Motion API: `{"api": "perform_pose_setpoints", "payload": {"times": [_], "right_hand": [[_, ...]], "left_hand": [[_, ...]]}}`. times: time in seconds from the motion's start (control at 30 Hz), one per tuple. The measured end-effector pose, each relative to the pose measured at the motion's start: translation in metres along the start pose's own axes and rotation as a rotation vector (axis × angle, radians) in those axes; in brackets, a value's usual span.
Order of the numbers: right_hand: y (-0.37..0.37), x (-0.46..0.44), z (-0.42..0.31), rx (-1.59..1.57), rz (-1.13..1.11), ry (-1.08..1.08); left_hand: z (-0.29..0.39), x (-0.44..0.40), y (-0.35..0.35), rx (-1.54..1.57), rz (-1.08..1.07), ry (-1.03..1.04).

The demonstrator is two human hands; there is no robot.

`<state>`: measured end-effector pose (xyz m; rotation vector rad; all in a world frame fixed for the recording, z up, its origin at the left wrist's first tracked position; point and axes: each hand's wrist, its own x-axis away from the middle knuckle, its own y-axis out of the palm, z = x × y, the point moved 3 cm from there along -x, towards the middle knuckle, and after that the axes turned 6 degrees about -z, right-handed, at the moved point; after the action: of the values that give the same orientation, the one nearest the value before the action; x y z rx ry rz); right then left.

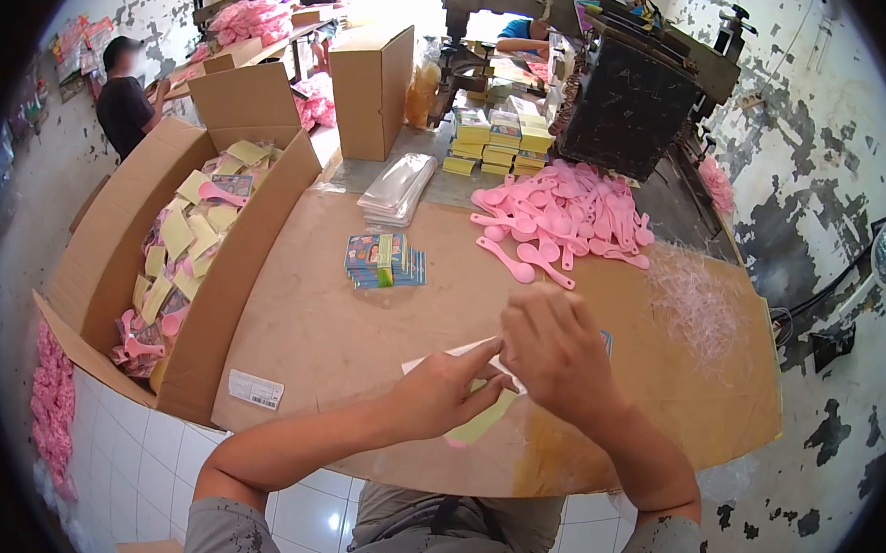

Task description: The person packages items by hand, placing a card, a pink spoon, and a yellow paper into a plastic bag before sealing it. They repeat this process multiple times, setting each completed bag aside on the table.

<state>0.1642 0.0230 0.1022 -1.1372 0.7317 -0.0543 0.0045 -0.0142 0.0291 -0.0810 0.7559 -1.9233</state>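
Fingertips close in at the middle: the left hand [447, 385] has thumb and forefinger nearly meeting, the right hand [549, 352] is curled tight just beside it, and whatever either one pinches is too small to tell. In the head view, the pale yellow card [484, 419] shows beneath and between the hands, at the near edge of the cardboard-covered table [309, 340], with a white corner [417, 362] poking out left. The step looks like fine fingertip work at that packet's edge; the next move seems to call for a steady left hand and a light right one. And the pose: both forearms angle inward from the near side, elbows wide, the right wrist higher and bent. Farther off, stacked cards [372, 258] sit left, pink spoons [577, 208] right, clear strips [697, 300] farther right.
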Motion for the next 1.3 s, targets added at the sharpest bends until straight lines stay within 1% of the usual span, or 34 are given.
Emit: {"api": "perform_pose_setpoints", "payload": {"times": [0.03,0.1,0.13,0.17,0.27,0.3,0.37,0.47,0.5,0.6,0.7,0.8,0.9,0.97,1.03,1.1,1.17,1.2,1.23,1.27,1.3], "right_hand": [[-0.001,0.0,0.006,-0.022,-0.007,0.049],[-0.006,0.01,0.035,-0.292,0.054,0.227],[-0.01,0.015,0.046,-0.428,0.082,0.312],[-0.017,0.026,0.054,-0.804,-0.055,0.581],[-0.019,0.045,0.055,-0.776,-0.034,0.363],[-0.021,0.044,0.047,-0.632,0.026,0.284],[-0.019,0.036,0.02,-0.341,0.142,0.135],[-0.002,0.034,0.001,-0.222,0.157,0.058],[-0.002,0.032,0.0,-0.22,0.155,0.06],[0.001,0.028,-0.002,-0.203,0.138,0.051],[0.001,0.025,-0.005,-0.175,0.123,0.051],[0.003,0.022,-0.005,-0.181,0.08,0.066],[0.003,0.031,0.016,-0.483,0.174,0.248],[-0.011,0.045,0.045,-0.808,0.163,0.498],[-0.026,0.074,0.091,-1.218,0.032,0.611],[-0.028,0.147,0.163,-1.589,0.159,0.615],[-0.027,0.191,0.232,-1.794,0.392,0.406],[-0.008,0.235,0.263,-1.195,0.22,0.738],[0.012,0.286,0.289,-0.562,0.05,0.981],[0.018,0.31,0.301,0.094,-0.114,1.14],[0.01,0.304,0.293,0.096,-0.069,1.187]], "left_hand": [[0.001,0.0,0.001,0.043,-0.061,-0.021],[0.004,-0.002,0.0,0.132,-0.174,-0.064],[0.001,-0.002,0.0,0.215,-0.162,-0.088],[-0.003,-0.002,0.0,0.298,-0.149,-0.112],[-0.01,-0.004,0.003,0.467,-0.097,-0.146],[-0.011,-0.006,0.004,0.508,-0.086,-0.15],[-0.012,-0.004,0.006,0.423,-0.078,-0.12],[-0.005,-0.003,0.004,0.33,-0.103,-0.137],[-0.002,-0.003,0.003,0.306,-0.113,-0.152],[-0.004,-0.002,0.005,0.252,-0.088,-0.109],[0.002,-0.003,0.002,0.156,-0.13,-0.122],[-0.002,-0.002,0.004,0.137,-0.122,-0.11],[0.001,-0.004,0.002,0.188,-0.131,-0.045],[-0.005,-0.003,0.006,0.303,-0.12,-0.049],[-0.007,-0.004,0.005,0.425,-0.113,-0.081],[-0.006,-0.006,-0.002,0.547,-0.109,-0.149],[-0.009,-0.006,-0.004,0.572,-0.069,-0.142],[-0.01,-0.005,-0.003,0.589,-0.048,-0.14],[-0.011,-0.005,-0.002,0.59,-0.046,-0.135],[-0.011,-0.006,-0.001,0.588,-0.04,-0.129],[-0.011,-0.007,-0.002,0.586,-0.035,-0.125]]}}
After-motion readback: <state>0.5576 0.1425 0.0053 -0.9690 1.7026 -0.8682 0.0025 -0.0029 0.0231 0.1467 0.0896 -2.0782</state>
